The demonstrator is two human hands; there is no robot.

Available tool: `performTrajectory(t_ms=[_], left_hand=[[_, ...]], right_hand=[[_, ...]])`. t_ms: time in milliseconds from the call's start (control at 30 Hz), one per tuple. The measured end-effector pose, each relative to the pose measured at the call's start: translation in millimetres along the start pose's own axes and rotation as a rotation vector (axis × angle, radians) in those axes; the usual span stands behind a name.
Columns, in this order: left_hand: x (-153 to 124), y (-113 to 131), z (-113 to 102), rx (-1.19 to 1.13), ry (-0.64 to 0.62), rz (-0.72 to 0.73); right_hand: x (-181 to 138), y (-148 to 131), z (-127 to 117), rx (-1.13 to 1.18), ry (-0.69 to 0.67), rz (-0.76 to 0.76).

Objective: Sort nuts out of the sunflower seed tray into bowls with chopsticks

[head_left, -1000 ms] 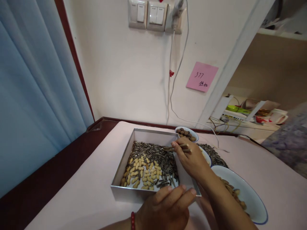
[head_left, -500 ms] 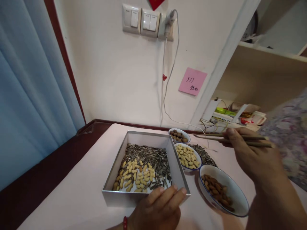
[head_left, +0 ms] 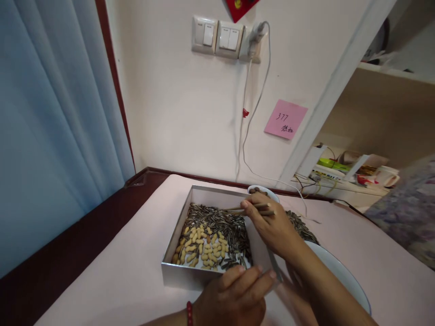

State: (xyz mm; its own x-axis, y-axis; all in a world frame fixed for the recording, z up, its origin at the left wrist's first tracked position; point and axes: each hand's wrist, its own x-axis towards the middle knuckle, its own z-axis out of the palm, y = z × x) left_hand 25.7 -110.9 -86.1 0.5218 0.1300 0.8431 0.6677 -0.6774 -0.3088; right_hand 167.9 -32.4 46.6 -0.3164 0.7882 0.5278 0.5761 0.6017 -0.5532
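Note:
My right hand [head_left: 272, 226] is closed round a pair of wooden chopsticks [head_left: 267, 209], held over the metal box; their tips reach down to the striped sunflower seeds [head_left: 217, 217]. Peanuts in shells [head_left: 200, 246] lie among the seeds in the box's front part, on the white bottom. Across the front wall of the silver box [head_left: 185, 276], near its right corner, my left hand [head_left: 238, 294] grips the rim with its fingers over the edge; the thumb is hidden. A white bowl [head_left: 343, 271] stands under my right forearm, which hides its contents.
Behind my right hand are a bowl of round brown nuts [head_left: 260, 191] and a pile of sunflower seeds [head_left: 301, 225]. A white cable [head_left: 258, 174] runs down the wall to the table. A blue curtain [head_left: 61, 113] hangs left; a shelf [head_left: 370, 131] is at right.
My right hand has swung left with the chopsticks, from beyond the bowls to over the box. It now hides the peanut bowl. My left hand stays at the box. The view has shifted slightly.

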Motion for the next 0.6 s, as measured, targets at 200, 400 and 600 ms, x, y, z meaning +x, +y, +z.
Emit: performTrajectory(t_ms=[200,400,600], left_hand=[[-0.7,1.8,-4.8,0.01,-0.06,0.005],[-3.6,4.6,-2.5,0.021,-0.051,-0.014],[0.6,2.9,-2.5,0.001,-0.036,-0.013]], right_hand=[[8.5,15.6,21.9,-0.021,-0.025,0.012],[9.2,17.1,27.7,-0.034,-0.024,0.009],[2.1,23.8,22.3,-0.033,-0.012,0.027]])
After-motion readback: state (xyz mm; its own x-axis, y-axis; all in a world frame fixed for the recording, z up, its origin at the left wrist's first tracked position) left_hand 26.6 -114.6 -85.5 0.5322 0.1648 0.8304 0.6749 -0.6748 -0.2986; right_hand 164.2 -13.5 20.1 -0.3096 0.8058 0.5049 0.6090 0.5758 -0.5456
